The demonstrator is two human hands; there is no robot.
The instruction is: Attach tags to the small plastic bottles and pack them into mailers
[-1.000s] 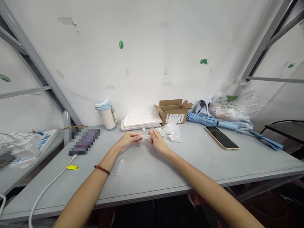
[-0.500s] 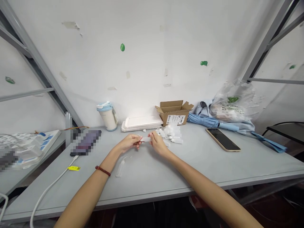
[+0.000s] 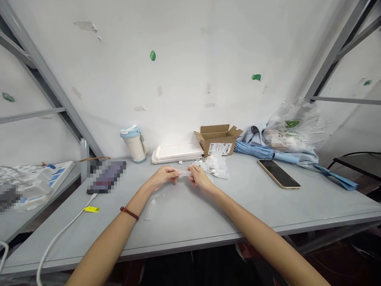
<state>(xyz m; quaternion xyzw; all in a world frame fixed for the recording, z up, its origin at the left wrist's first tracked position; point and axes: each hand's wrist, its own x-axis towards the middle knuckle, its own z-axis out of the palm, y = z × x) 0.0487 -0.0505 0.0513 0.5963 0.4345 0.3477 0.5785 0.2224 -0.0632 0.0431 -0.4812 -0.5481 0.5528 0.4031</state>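
Between my two hands stretches a small translucent white plastic piece (image 3: 185, 173); its exact kind is hard to make out. My left hand (image 3: 165, 177) pinches one end of it between thumb and fingers. The other end is gripped by my right hand (image 3: 200, 177), fingers curled. Several white, translucent small tube-like pieces (image 3: 220, 174) lie in a loose pile just behind and right of my right hand, partly hidden by it. Nearer to me, a clear plastic tube with a thin curved tip (image 3: 151, 209) lies flat on the grey table (image 3: 190, 222).
Along the wall stand a cream cup with a blue lid (image 3: 134, 147), stacked white trays (image 3: 178, 153) and an opened cardboard box (image 3: 218, 140). To the right lie a phone (image 3: 279, 174), a blue folded umbrella (image 3: 254, 150) and a plastic bag (image 3: 293, 127). A dark device (image 3: 107, 177) with a white cable (image 3: 64, 234) sits left.
The right hand has turned slightly, its fingers now lower around the piece. Both hands still hold it at nearly the same spot. The whole view has shifted slightly.
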